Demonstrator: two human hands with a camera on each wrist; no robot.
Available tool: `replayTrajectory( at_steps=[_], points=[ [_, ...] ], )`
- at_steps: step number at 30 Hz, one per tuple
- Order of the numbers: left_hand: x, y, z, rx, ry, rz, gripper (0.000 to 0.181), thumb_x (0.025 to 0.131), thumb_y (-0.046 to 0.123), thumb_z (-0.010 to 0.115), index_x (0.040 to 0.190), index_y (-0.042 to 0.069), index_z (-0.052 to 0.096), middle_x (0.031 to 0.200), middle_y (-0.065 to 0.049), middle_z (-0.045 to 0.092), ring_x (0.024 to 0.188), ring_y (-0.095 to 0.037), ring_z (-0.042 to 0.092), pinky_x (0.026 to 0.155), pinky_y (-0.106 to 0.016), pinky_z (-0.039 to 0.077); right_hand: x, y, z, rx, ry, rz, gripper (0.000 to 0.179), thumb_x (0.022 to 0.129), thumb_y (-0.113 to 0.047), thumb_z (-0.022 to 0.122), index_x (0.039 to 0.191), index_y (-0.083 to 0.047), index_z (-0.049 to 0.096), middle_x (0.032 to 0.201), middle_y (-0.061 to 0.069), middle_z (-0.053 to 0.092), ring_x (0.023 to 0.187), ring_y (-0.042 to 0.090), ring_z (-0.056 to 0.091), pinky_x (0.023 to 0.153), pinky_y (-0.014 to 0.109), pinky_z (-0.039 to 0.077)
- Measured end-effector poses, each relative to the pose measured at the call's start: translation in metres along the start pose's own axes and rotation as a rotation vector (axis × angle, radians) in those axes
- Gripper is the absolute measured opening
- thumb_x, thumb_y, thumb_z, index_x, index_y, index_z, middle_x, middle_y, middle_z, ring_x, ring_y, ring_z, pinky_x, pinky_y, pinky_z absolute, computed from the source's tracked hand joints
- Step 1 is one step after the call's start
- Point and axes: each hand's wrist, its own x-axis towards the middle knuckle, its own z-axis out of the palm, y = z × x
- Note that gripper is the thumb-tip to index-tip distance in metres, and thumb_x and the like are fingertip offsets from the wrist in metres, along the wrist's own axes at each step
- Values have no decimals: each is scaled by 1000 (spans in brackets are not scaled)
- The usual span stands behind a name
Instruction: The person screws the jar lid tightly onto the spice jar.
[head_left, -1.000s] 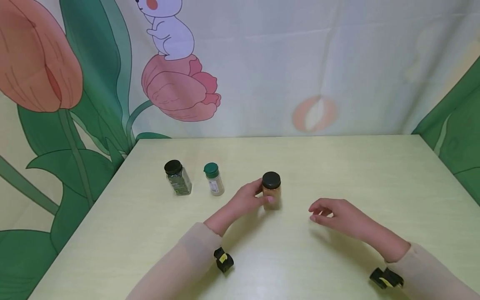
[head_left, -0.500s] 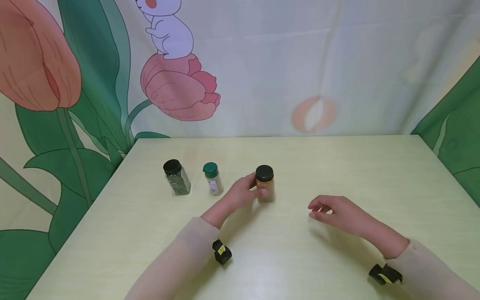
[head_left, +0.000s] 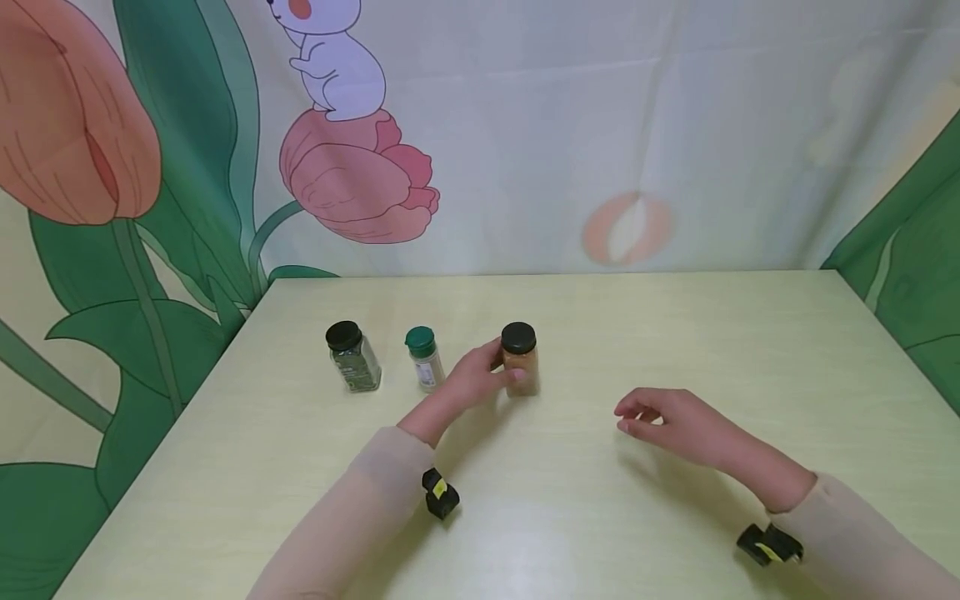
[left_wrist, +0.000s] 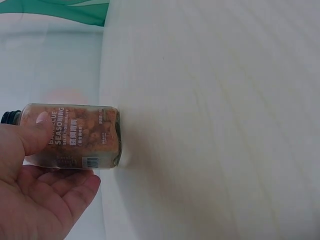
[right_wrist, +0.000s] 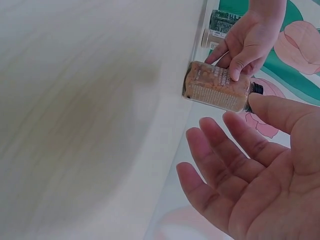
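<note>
My left hand grips a barbecue seasoning jar from its left side, thumb across the front. The jar is upright, black-lidded and filled with orange-brown seasoning. In the left wrist view its label reads "seasoning", and the base is right at the tabletop. Part of its body is hidden behind the thumb. Some way to the right, my right hand hovers over the table with relaxed fingers and nothing in them. Seen from the right wrist, the fingers are loosely spread, palm showing.
Left of the held jar stands a small green-capped shaker with pale contents. Farther left is a black-lidded jar of green herbs. The pale wooden table ends at a hanging printed cloth behind it.
The left hand has carried the seasoning jar left and farther back, closer to the green-capped shaker. My right hand has barely moved.
</note>
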Motion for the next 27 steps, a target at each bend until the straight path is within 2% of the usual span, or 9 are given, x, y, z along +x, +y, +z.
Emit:
replayTrajectory(
  at_steps=[6, 14, 23, 27],
  points=[
    [3, -2, -4, 5, -3, 7, 68, 102, 19, 64, 158, -2, 32, 160, -24, 42, 148, -41, 44, 125, -49, 36, 1, 0, -1, -8, 3, 2, 26, 101, -25, 63, 118, -7, 70, 110, 3, 75, 98, 17, 66, 80, 32, 54],
    [5, -5, -8, -12, -7, -16, 67, 104, 18, 61, 159, -3, 29, 161, -25, 40, 150, -41, 41, 126, -50, 34, 0, 0, -1, 14, -16, 11, 26, 102, -27, 63, 119, -8, 70, 110, 1, 75, 99, 15, 65, 80, 32, 54],
    [5, -9, -11, -24, -47, 15, 70, 106, 15, 56, 161, -4, 18, 164, -27, 32, 152, -43, 35, 127, -51, 31, 1, 1, 0, 21, -27, 8, 25, 102, -26, 63, 118, -8, 70, 110, 2, 75, 99, 16, 65, 79, 30, 53],
    [4, -11, -13, -26, -59, -9, 76, 106, 20, 57, 163, -1, 12, 165, -27, 29, 154, -43, 32, 127, -53, 30, 1, 1, 0, 17, -34, 7, 26, 102, -26, 63, 118, -8, 70, 110, 2, 75, 100, 16, 65, 79, 31, 54]
  ],
)
